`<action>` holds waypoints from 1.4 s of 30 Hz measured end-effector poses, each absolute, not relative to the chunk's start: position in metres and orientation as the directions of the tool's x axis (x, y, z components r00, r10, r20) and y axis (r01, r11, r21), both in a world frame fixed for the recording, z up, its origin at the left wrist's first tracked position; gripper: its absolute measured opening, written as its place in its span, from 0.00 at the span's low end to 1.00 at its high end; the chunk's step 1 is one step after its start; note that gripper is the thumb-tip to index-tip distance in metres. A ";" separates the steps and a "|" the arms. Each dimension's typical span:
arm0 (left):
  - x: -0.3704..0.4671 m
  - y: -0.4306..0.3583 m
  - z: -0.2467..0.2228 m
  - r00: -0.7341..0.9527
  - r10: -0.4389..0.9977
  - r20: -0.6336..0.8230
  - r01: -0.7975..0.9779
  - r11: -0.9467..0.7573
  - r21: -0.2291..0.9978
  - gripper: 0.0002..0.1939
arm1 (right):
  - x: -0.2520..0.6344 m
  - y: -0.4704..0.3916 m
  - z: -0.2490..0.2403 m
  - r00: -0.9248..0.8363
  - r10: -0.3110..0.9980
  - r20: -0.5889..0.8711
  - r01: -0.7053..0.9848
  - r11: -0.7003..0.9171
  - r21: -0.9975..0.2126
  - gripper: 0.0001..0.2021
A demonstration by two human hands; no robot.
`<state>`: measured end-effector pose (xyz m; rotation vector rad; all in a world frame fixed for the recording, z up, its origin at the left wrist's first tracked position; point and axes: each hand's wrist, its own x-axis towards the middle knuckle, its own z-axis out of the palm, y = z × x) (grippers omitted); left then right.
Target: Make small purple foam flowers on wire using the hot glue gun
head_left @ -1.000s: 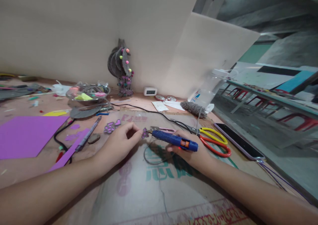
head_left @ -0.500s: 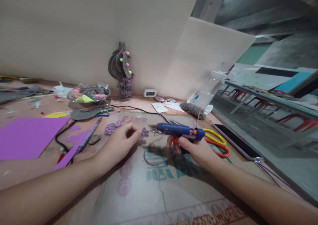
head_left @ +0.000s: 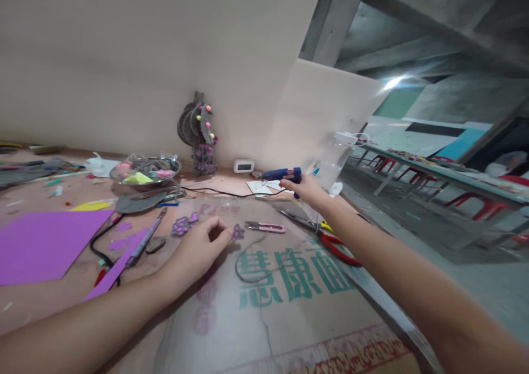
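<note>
Ahead, glue gun [head_left: 278, 174] in right grip [head_left: 306, 188]; ornament [head_left: 238, 232] juts from left grip [head_left: 202, 247].

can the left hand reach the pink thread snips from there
Probably yes: the pink thread snips lie near the left hand with nothing seen over them, though the small purple-and-grey piece pinched in its fingers may need setting down first.

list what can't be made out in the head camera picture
All in the head view:
Glue gun: handle mostly covered by the right hand.
Scissors: yellow handle partly hidden by the right forearm.
White clock: display too small to read.
Purple sheet: left side cut off by the picture's edge.
Small purple piece: the left hand hides how it is gripped.
</note>
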<state>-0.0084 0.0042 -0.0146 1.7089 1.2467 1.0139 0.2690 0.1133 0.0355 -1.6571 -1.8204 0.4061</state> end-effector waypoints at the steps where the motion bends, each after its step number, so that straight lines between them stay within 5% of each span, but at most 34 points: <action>1: -0.008 0.004 -0.015 0.204 0.967 0.152 0.340 -0.215 0.916 0.10 | 0.271 0.123 0.029 0.009 0.968 0.251 0.785 0.149 -0.602 0.20; 8: -0.008 0.004 -0.014 0.205 0.967 0.150 0.335 -0.214 0.918 0.10 | 0.272 0.149 0.005 -0.026 0.971 0.238 0.858 0.144 -0.493 0.16; 15: -0.008 0.004 -0.014 0.214 0.964 0.156 0.334 -0.222 0.916 0.11 | 0.273 0.106 0.016 -0.069 0.930 0.362 0.925 0.196 -0.327 0.28; 19: -0.008 0.004 -0.013 0.232 0.962 0.145 0.351 -0.221 0.910 0.11 | 0.248 0.061 0.021 -0.321 0.824 0.467 0.889 0.432 -0.151 0.15; 22: -0.008 0.003 -0.011 0.249 0.957 0.152 0.364 -0.238 0.900 0.11 | 0.220 0.034 0.021 -0.425 0.842 0.332 0.753 0.532 -0.386 0.10; 27: -0.008 0.002 -0.011 0.278 0.945 0.171 0.371 -0.270 0.888 0.12 | 0.187 0.009 0.009 -0.267 0.943 0.196 0.502 0.310 -0.808 0.12; 38: -0.006 0.000 -0.013 0.365 0.925 0.110 0.376 -0.254 0.891 0.09 | 0.181 -0.001 0.000 -0.291 0.955 0.048 0.313 0.142 -0.939 0.08; 42: -0.007 -0.002 -0.016 0.343 0.916 0.206 0.310 -0.318 0.896 0.13 | 0.181 -0.003 -0.001 -0.308 0.951 0.035 0.308 0.135 -0.942 0.07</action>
